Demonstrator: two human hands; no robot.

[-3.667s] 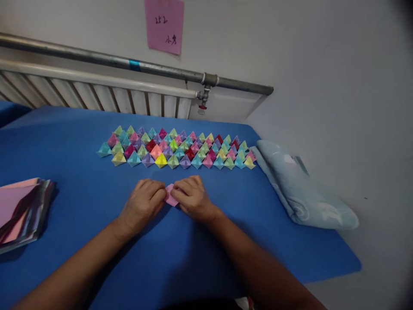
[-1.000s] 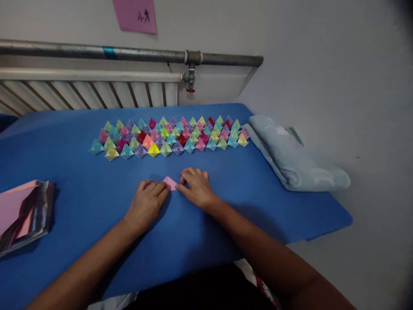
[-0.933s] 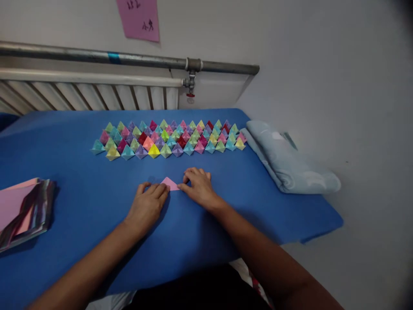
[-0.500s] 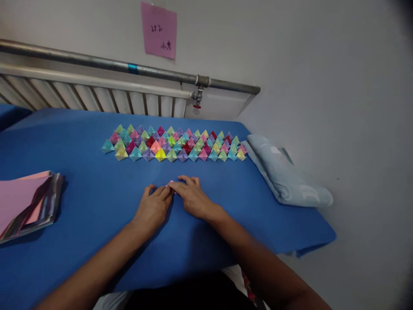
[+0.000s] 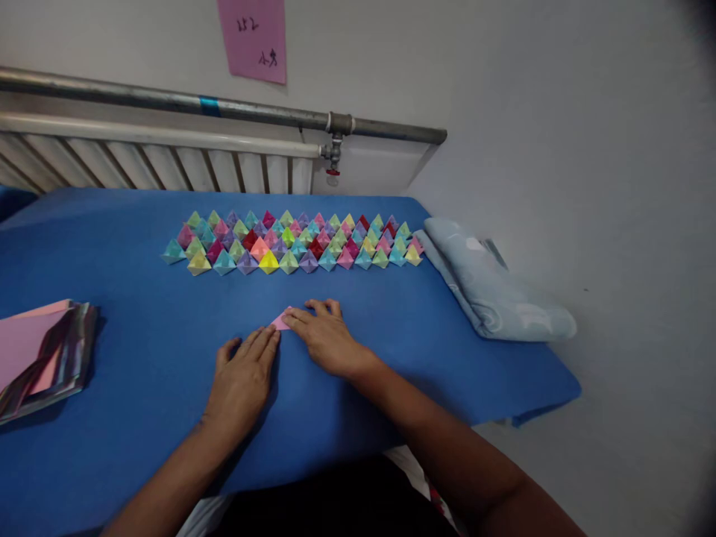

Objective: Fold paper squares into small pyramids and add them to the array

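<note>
While lying flat on the blue tabletop [image 5: 139, 350] at lower centre of the frame, left hand [image 5: 243, 377] spread open, palm down, fingertips just short of the pink paper [image 5: 281, 322]. Right hand [image 5: 323, 341] beside it, also flat and open, fingertips pressing on the right edge of that paper; gripping nothing. Pink paper itself small, folded, lying on the tabletop at centre frame between the two sets of fingertips, mostly covered by the right fingers. At the left edge, level with the hands, a stack of sheets [image 5: 39, 358], pink on top. Farther up, across the middle of the frame, rows of small folded shapes [image 5: 291, 242] in many colours, packed close together. At their right end, touching the row, a pale blue folded cloth [image 5: 492, 287] on the tabletop's right edge. Beyond, along the upper left, a white radiator [image 5: 168, 160] under a grey pipe [image 5: 224, 108], and a pink note [image 5: 253, 37] on the wall at top centre.
</note>
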